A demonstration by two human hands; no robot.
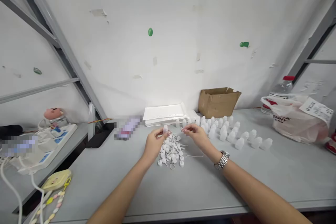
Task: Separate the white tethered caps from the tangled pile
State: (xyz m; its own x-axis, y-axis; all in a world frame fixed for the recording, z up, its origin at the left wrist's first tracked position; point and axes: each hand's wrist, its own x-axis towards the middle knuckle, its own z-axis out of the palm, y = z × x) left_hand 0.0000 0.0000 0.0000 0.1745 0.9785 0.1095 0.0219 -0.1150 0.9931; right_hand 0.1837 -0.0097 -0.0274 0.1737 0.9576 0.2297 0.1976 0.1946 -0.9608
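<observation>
My left hand is closed, with its fingertips pinching a small translucent white bottle-shaped piece that stands upright. To its right, my right hand has thumb and fingers drawn together; what it holds, if anything, is too small to make out. A metal watch sits on that wrist. Between and just below both hands lies a loose pile of small white caps with thin loops and straps. Rows of similar translucent white pieces stand on the grey table beyond and right of my right hand.
A stack of white flat packs and an open cardboard box stand by the wall. A plastic bag and a red-capped bottle are at right. At left are a phone, a power strip and a yellow case.
</observation>
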